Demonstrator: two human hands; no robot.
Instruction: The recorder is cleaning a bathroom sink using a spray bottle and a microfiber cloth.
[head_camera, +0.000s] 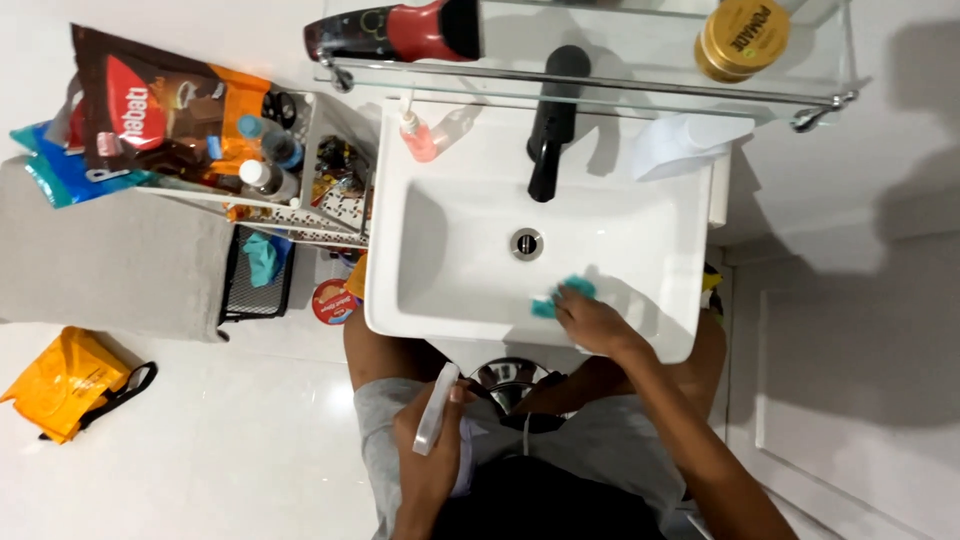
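My right hand (592, 322) presses a teal cloth (565, 294) against the inside front wall of a white rectangular sink (440, 300), just right of the round metal drain (526, 243). My left hand (432, 440) is low, in front of my grey shorts, gripping a clear spray bottle (436, 408) that points up toward the sink's front edge. A black tap (553, 125) rises at the back of the basin.
A glass shelf (600, 70) above the sink carries a red-and-black bottle (400, 30) and a gold tin (742, 38). A small pink bottle (417, 135) and a white cloth (685, 140) rest on the sink's back ledge. Left stands a rack (300, 170) with packets and bottles, beside a grey towel (110, 255); an orange bag (65, 380) lies on the floor.
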